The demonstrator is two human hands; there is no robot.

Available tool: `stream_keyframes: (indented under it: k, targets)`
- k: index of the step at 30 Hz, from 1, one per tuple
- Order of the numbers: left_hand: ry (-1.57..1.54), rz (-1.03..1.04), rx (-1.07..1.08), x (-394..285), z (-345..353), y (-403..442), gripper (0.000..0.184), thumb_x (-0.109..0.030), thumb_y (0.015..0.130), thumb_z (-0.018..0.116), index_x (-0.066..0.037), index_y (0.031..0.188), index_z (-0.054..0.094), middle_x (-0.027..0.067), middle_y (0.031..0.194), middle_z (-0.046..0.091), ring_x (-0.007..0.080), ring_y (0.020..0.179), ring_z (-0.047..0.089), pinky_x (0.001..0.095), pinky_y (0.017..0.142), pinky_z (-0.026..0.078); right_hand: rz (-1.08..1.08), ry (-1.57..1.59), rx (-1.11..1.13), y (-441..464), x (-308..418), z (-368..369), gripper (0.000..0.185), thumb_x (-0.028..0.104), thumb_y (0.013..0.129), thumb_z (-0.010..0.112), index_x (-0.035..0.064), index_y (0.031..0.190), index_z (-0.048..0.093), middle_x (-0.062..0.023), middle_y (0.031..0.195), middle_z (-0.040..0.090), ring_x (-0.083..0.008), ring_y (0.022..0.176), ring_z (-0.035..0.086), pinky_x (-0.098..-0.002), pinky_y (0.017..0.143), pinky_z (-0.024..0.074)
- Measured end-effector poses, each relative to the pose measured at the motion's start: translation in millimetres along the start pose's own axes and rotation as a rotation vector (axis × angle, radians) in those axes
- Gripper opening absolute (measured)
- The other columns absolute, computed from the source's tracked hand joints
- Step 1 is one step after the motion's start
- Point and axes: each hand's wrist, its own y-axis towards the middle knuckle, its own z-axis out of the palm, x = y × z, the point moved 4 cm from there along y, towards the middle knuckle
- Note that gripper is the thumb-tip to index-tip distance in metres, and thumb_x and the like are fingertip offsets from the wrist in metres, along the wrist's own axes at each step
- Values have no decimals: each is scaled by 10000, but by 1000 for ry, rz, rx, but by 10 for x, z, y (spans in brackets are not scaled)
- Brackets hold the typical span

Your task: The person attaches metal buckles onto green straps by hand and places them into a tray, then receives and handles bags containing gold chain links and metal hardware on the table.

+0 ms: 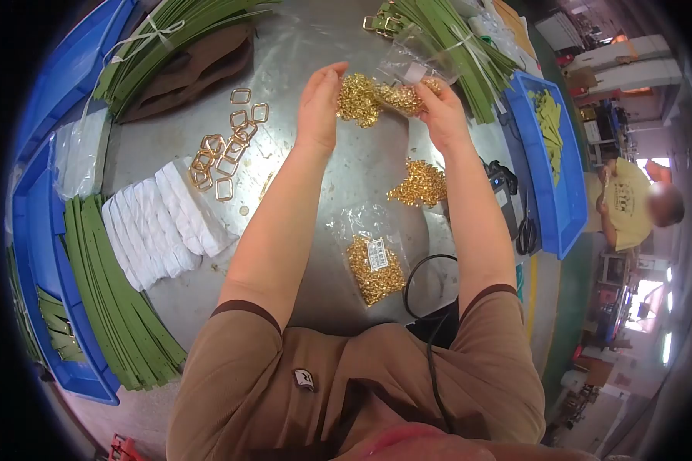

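My left hand has its fingers stretched out along the left side of a pile of small gold metal pieces. My right hand grips a clear plastic bag that has more of the gold pieces inside, its mouth toward the pile. A second loose heap of gold pieces lies below my right hand, near the forearm. Closer to my body is a filled clear bag with a white label. The exact kind of the small pieces is too fine to tell.
Rectangular metal rings lie scattered left of centre, near white wrapped bundles. Green straps and blue trays line the left. Another blue tray stands right, beside a black device. A person is farther right.
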Motion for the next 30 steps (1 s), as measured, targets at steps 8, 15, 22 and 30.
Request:
stream_keyframes:
  k: [8, 15, 22, 30]
  targets:
    - [-11, 50, -61, -92, -128, 94, 291, -171, 1017, 437, 45, 1184, 540, 169, 1300, 566, 245, 1289, 487, 382, 1146, 331, 7, 26, -18, -21, 25, 1, 184, 170, 952, 620, 76, 1109, 602, -30, 959, 682, -124, 832, 641, -290, 718, 511]
    - [8, 57, -106, -117, -162, 109, 279, -149, 1009, 436, 51, 1176, 537, 177, 1293, 571, 251, 1281, 498, 376, 1138, 344, -40, 9, -18, -2, 7, -62, 157, 180, 951, 622, 90, 1079, 613, -36, 992, 694, -98, 796, 609, -263, 695, 477]
    - [36, 65, -117, -114, -167, 113, 271, -142, 1003, 443, 50, 1165, 544, 176, 1267, 589, 253, 1265, 513, 374, 1132, 354, -16, -81, 18, 0, -14, -90, 226, 213, 982, 569, 58, 1143, 610, -63, 1045, 700, -121, 924, 646, -258, 756, 492]
    - [-14, 50, -138, -99, -189, 127, 255, -157, 1003, 470, 46, 1116, 575, 171, 1244, 603, 249, 1233, 535, 374, 1120, 368, -103, -157, 23, 10, -13, -24, 214, 228, 967, 592, 88, 1124, 633, -7, 995, 704, -29, 752, 550, -191, 623, 390]
